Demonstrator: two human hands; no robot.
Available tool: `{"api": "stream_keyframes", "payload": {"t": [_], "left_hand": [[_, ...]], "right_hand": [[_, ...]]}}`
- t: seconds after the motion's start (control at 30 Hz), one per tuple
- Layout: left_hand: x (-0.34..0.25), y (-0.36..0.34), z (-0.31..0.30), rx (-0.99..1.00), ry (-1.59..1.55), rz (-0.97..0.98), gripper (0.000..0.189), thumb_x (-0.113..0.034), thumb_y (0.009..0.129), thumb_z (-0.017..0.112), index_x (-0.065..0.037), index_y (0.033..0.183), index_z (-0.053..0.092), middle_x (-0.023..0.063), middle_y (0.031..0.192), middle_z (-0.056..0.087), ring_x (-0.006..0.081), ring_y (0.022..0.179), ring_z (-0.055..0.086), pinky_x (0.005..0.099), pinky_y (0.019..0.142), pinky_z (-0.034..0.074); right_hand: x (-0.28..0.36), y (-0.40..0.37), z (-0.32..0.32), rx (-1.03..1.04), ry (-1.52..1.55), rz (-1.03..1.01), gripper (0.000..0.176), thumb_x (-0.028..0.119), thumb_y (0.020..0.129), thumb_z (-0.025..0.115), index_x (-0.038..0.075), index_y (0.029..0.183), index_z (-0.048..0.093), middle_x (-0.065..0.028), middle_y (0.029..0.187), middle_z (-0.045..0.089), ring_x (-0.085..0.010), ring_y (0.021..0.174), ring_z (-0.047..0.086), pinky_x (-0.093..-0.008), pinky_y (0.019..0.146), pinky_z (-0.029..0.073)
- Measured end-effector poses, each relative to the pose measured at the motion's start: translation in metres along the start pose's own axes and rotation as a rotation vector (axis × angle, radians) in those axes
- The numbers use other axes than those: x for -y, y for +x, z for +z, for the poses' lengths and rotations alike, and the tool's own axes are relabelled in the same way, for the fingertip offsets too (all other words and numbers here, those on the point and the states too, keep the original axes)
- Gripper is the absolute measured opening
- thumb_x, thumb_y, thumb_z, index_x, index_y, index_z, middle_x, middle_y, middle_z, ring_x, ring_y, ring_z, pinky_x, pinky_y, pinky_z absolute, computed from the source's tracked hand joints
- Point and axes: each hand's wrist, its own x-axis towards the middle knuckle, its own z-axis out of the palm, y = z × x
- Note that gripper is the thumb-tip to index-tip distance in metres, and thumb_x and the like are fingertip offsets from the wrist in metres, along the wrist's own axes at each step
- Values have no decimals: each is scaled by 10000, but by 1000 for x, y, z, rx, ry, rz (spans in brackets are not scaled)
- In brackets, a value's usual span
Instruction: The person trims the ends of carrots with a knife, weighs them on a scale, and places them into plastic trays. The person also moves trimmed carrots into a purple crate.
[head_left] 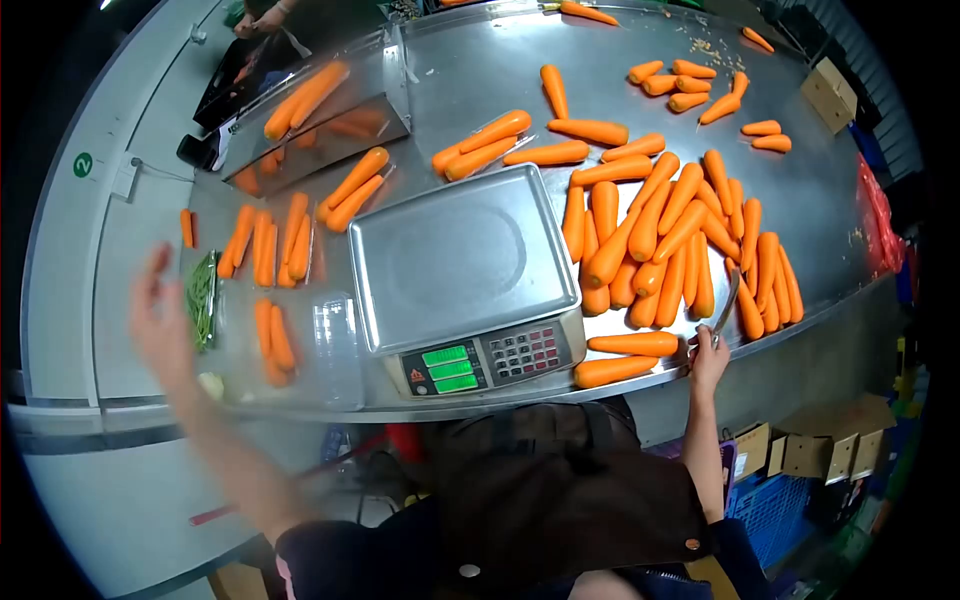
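Note:
At the left, my left hand (163,320) is raised beside a clear pack of green vegetables (202,300); motion smears its fingers. My right hand (708,357) is closed around a knife (729,308) at the table's front edge, its blade pointing up and away from me. Just left of that hand, two carrots (632,344) lie crosswise. A large heap of carrots (655,230) spreads beyond the knife. Between my hands stands a scale (455,255) with a bare metal pan and lit green displays.
Carrots in twos (265,245) lie left of the scale, some in clear trays. A clear plastic tray (338,350) sits near the front edge. Behind are a metal stand (325,140), smaller carrots (675,82) and a cardboard box (829,95). Another person's hands (265,18) show at top left.

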Motion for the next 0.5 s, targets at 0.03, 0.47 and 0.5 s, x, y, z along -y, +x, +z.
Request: {"api": "stream_keyframes", "payload": {"t": [0.03,0.47,0.5], "left_hand": [[57,-9,35,409,660,-352,545,-64,863,508,-102,1407,498,208,1110,681,351,1026,658,456,893,499],[180,-151,103,576,401,-557,750,-106,897,530,-221,1555,190,272,1199,618,434,1063,618,501,906,484],[178,-149,103,556,358,-586,766,-103,902,528,-237,1561,162,273,1199,618,433,1064,618,499,904,484]], "right_hand": [[1,-3,1,17,-24,2,196,207,930,648,16,890,649,-6,628,595,-46,427,453,-210,381,328],[-10,5,1,55,-45,15,175,195,932,646,21,925,662,-4,637,609,-35,424,440,-201,384,320],[-10,5,2,59,-47,9,174,195,930,646,21,926,663,-5,637,610,-36,424,440,-202,385,321]]}}
